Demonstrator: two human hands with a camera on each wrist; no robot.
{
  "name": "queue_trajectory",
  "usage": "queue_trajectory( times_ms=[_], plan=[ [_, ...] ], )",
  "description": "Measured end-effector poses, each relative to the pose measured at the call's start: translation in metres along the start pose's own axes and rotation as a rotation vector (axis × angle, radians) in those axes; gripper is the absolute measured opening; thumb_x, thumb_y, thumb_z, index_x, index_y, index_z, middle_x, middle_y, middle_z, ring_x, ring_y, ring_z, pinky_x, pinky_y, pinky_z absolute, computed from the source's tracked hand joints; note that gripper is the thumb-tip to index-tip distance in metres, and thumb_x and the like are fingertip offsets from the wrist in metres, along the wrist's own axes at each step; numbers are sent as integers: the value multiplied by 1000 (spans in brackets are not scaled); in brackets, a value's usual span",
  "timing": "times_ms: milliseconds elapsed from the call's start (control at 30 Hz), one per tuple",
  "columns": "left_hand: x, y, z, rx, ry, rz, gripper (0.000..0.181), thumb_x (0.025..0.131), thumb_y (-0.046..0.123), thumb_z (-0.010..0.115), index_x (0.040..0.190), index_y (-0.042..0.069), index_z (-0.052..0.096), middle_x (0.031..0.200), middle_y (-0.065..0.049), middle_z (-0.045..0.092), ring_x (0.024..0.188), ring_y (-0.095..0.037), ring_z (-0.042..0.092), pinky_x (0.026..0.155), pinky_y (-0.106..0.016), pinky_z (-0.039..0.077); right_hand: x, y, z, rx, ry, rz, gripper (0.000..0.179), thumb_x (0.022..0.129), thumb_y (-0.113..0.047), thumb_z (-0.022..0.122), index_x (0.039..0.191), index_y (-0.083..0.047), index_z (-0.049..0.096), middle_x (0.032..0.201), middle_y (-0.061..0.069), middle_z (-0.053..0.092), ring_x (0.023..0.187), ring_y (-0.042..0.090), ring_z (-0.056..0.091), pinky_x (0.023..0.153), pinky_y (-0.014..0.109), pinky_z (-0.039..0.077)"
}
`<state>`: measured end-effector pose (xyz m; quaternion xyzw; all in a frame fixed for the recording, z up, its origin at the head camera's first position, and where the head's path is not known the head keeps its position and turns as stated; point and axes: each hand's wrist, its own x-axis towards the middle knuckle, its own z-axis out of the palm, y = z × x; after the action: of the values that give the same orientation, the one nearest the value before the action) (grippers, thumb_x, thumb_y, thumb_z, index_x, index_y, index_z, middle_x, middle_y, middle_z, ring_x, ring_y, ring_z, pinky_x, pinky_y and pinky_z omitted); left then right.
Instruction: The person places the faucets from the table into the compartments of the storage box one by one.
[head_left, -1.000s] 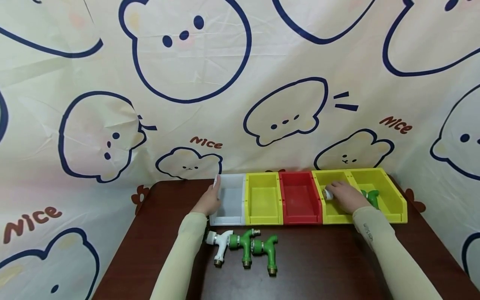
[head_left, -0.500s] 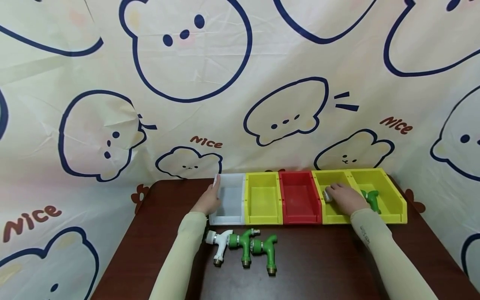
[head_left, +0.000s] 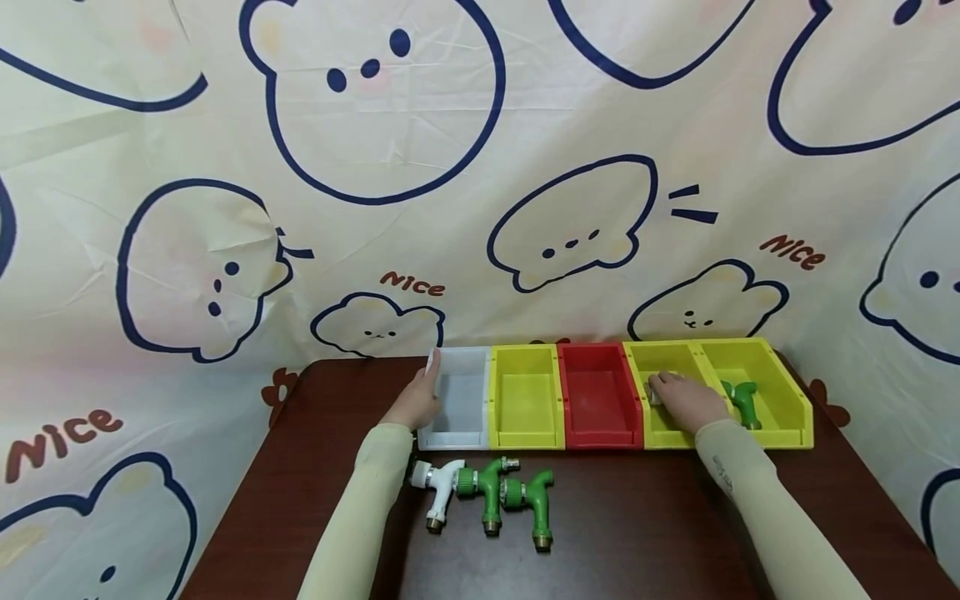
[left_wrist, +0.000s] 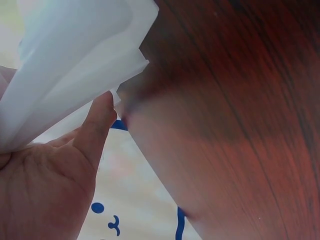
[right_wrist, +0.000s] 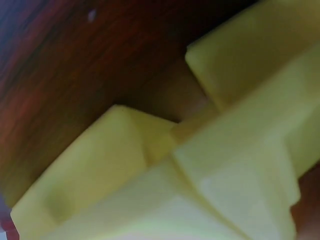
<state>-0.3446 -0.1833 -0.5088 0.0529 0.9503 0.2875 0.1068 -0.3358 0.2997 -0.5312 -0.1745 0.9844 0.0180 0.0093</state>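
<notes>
Five bins stand side by side along the far edge of the bench (head_left: 622, 533): from the left, one white bin (head_left: 462, 412), one yellow bin (head_left: 527, 408), one red bin (head_left: 600, 400), then two more in yellow, the fourth bin (head_left: 663, 437) and the fifth bin (head_left: 786, 417). The left hand (head_left: 415, 402) is at the white bin's left wall, thumb laid along the outside and fingers on the other side, so that it holds the wall between them. The right hand (head_left: 690, 398) reaches down into the fourth bin, fingers curled round one pale object (head_left: 653, 395) — only a small part shows past the fingertips, too little to tell its shape. One green tap (head_left: 744, 404) lies in the fifth bin, just beside the right hand. Three more taps lie in a row on the bench in front of the white, yellow and red bins: one white tap (head_left: 444, 485) and two green ones, the middle tap (head_left: 491, 493) and the right-hand tap (head_left: 539, 504), all with their brass ends towards the person; whether neighbours touch cannot be told. The right wrist view is blurred — yellow bin walls over brown wood. Two pale sleeves cover the arms, and a cream backdrop (head_left: 570, 108) with blue-outlined animals hangs behind.
</notes>
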Motion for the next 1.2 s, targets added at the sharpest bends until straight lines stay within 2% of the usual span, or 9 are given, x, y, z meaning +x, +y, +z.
queue_trajectory(
  times_ms=[200,600,900,1033,1200],
  plan=[
    [0,0,0,-17,-5,-11,89,101,-2,46,168,27,-5,170,-22,18,68,-25,53,64,-36,43,-2,-6,-5,49,-26,21,28,103,-9,60,131,-5,58,126,18,68,112,37,67,98,56,53],
    [1,-1,1,-7,10,-5,90,99,-3,48,168,25,-2,169,-23,21,77,-25,57,70,-37,45,-1,-7,-2,65,-11,44,25,102,-11,63,126,-7,59,119,17,69,102,34,67,94,55,55],
    [-1,0,0,-15,-1,-8,89,100,-3,47,168,25,-3,169,-24,20,78,-26,57,70,-37,44,-3,-11,-4,99,-36,65,35,102,-16,64,135,-7,58,130,20,66,114,38,65,99,58,52],
    [0,0,0,-13,-1,-4,90,99,-4,47,168,25,-4,169,-24,20,77,-26,56,69,-37,44,-3,-10,-3,90,-32,57,33,101,-14,65,132,-7,58,129,19,67,113,37,66,98,57,53],
    [1,1,0,-5,2,-11,90,99,-3,47,168,26,-3,170,-23,20,84,-27,58,73,-37,45,0,-9,-2,79,-26,63,32,100,-15,68,130,-8,58,126,17,68,110,35,66,98,57,53]
  ],
)
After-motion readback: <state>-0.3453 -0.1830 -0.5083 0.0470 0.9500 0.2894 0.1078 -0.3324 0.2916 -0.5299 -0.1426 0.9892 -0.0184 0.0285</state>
